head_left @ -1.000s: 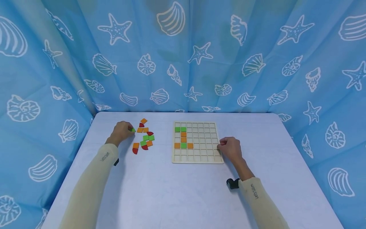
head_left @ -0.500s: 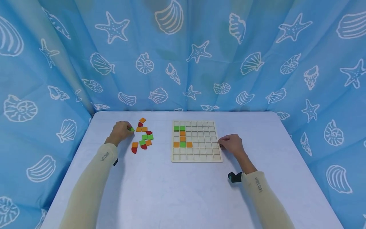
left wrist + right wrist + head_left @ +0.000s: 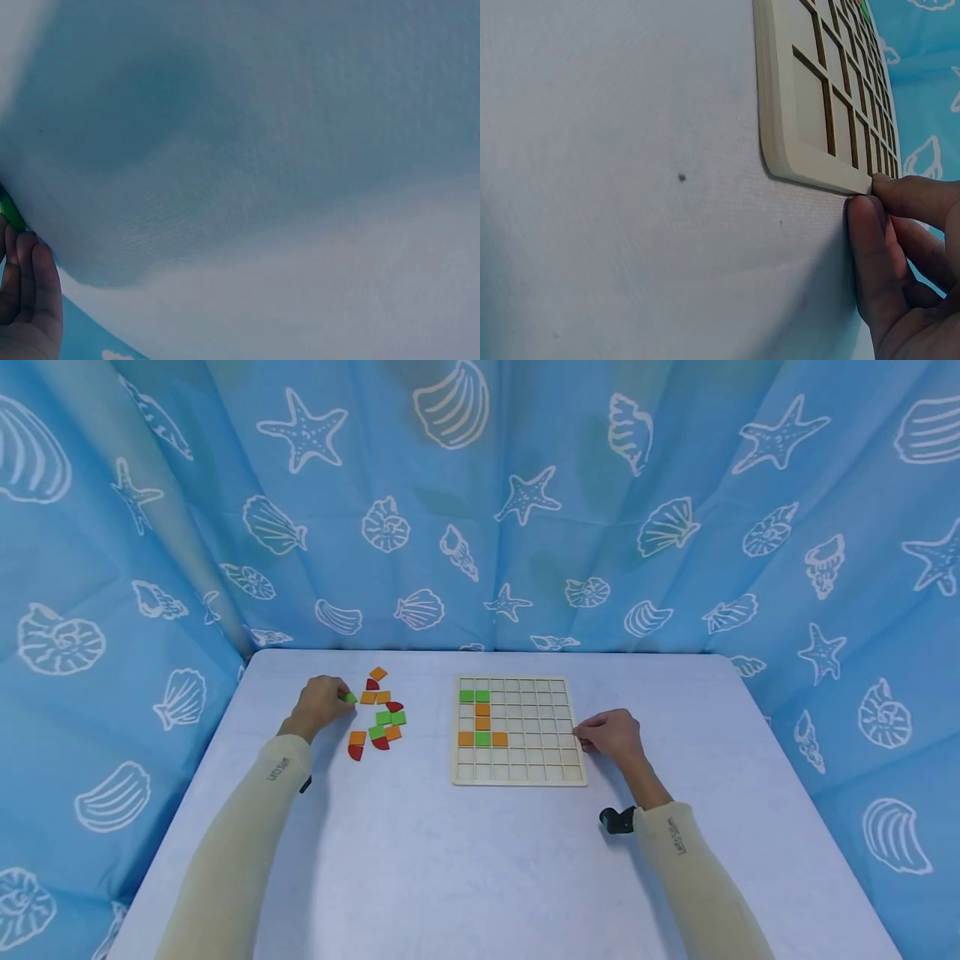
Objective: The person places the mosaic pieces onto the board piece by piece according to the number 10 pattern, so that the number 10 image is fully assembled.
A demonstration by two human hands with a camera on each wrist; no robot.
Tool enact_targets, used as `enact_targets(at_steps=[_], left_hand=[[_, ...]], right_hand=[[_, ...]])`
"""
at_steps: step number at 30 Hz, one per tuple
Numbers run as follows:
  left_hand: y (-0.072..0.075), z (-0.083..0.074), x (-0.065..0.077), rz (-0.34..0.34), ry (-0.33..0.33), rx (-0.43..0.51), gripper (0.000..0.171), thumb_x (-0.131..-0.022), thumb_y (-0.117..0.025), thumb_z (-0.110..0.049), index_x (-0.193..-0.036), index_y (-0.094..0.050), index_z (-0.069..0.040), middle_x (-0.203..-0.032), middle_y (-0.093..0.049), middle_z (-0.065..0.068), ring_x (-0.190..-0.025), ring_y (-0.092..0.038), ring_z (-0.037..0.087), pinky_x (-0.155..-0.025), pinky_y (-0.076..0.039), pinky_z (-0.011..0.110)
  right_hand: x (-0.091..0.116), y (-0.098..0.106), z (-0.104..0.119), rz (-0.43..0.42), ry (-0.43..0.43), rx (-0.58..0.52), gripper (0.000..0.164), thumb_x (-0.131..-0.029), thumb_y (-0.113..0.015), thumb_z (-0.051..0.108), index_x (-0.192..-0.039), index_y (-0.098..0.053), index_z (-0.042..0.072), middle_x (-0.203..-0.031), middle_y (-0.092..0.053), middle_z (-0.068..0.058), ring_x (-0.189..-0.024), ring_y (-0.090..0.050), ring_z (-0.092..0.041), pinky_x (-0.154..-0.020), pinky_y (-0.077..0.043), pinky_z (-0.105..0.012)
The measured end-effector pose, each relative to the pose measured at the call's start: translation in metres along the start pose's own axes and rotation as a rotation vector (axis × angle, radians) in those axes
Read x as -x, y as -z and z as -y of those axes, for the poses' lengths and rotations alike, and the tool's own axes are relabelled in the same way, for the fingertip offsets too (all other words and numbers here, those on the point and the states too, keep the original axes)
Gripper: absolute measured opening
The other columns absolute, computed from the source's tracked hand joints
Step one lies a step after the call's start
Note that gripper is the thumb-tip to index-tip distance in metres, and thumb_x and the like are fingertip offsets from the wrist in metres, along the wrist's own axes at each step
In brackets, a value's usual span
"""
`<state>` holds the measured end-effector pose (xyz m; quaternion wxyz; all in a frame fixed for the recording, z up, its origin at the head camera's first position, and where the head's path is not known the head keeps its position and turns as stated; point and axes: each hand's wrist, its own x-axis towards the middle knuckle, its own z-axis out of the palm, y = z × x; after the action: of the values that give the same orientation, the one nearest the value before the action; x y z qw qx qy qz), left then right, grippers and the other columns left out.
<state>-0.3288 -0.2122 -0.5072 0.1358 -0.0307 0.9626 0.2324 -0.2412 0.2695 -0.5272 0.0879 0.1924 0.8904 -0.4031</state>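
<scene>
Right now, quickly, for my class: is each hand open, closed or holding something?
Left hand: closed, pinching a green tile.
Right hand: closed, gripping the board by its right edge.

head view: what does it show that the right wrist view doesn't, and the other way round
Only the head view shows the left hand holding a green tile, and the loose red pieces near it.

Only the right wrist view shows a small dark spot on the table.

Both show the table, the right hand at the edge of the gridded board, and the blue curtain.
</scene>
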Motion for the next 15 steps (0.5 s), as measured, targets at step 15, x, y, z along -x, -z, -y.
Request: enact_targets(at_steps=[15], left_hand=[[-0.006, 0.003, 0.0, -0.048, 0.008, 0.027, 0.039, -0.086, -0.075, -0.013, -0.119, -0.062, 0.001, -0.114, -0.057, 0.019, -0.105, -0.052, 0.035, -0.097, -0.047, 0.047]], right_hand=[[0.014, -0.006, -0.001, -0.06, 0.093, 0.077, 0.027, -0.085, -0.074, 0.018, -0.105, -0.072, 0.0, -0.093, -0.069, -0.013, -0.082, -0.063, -0.024, -0.066, -0.051, -0.03]])
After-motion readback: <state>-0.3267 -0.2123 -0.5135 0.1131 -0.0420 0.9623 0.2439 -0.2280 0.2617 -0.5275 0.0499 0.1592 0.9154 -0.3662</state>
